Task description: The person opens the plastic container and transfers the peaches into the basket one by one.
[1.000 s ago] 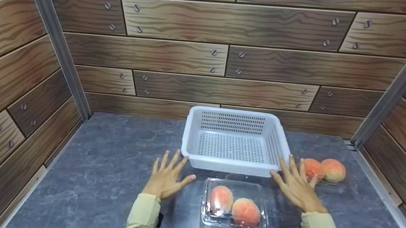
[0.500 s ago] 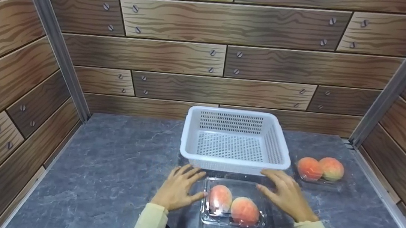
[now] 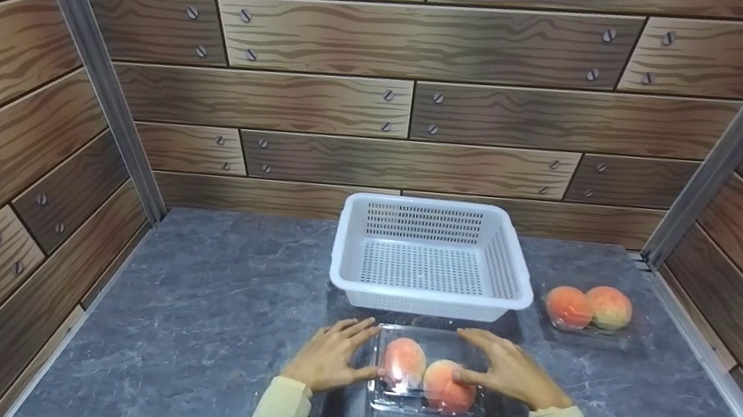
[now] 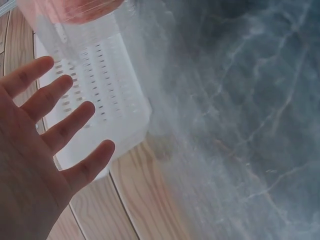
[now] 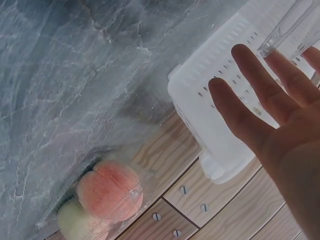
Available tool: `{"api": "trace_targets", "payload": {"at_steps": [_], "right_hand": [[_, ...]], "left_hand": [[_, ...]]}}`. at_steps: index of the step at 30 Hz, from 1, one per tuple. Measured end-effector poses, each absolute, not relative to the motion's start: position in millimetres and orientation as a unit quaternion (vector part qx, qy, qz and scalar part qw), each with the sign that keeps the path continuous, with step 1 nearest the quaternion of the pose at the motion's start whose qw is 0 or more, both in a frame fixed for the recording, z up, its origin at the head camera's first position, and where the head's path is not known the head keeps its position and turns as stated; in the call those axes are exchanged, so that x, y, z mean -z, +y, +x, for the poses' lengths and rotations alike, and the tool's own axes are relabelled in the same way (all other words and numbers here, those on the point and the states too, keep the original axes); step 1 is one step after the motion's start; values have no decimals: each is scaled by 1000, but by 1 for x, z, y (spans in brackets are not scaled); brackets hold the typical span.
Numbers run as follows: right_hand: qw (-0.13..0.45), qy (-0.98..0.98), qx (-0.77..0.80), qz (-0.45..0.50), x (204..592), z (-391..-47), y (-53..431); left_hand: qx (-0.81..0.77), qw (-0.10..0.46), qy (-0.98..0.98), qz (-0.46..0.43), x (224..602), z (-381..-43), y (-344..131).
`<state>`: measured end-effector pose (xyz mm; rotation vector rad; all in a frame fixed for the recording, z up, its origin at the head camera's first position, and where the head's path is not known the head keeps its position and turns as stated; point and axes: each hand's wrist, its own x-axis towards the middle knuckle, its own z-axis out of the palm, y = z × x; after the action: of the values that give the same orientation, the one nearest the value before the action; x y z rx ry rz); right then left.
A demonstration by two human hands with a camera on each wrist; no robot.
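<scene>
A clear plastic clamshell box [image 3: 434, 337] with two peaches inside lies on the grey marbled table in front of a white basket. One peach [image 3: 404, 360] sits left in the box, the other peach [image 3: 445, 392] right of it and nearer. At the box's left side is my left hand [image 3: 330, 358], its fingers spread and fairly straight in the left wrist view. My right hand [image 3: 511, 374] reaches over the right side, thumb overlapping the right peach in the head view. In the right wrist view its fingertips [image 5: 270, 54] meet the clear plastic edge.
The white perforated basket [image 3: 431, 296] stands just behind the box, with nothing in it. Another clear box with two peaches [image 3: 569, 307] lies at the back right. Wood-patterned walls [image 3: 322, 155] enclose the back and sides, with metal rails [image 3: 699, 174] at the corners.
Both hands have come inward from wide apart, the left moving right and the right moving left, to the sides of the near box. Boxes and basket have stayed in place.
</scene>
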<state>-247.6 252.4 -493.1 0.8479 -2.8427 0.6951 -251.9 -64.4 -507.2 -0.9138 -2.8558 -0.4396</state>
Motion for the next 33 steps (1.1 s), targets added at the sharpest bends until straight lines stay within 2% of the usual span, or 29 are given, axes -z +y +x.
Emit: {"api": "trace_targets", "payload": {"at_steps": [9, 14, 21, 33], "right_hand": [[15, -936, -217, 277, 488, -246, 252], [12, -939, -221, 263, 491, -243, 252], [25, -934, -231, 271, 496, -240, 253], [13, -933, -247, 261, 499, -238, 254]], "left_hand": [[156, -12, -945, -287, 510, -247, -56], [149, -21, -947, -285, 508, -247, -55], [175, -61, -941, -284, 510, -245, -56], [198, -82, -940, -266, 508, -243, -55]]}}
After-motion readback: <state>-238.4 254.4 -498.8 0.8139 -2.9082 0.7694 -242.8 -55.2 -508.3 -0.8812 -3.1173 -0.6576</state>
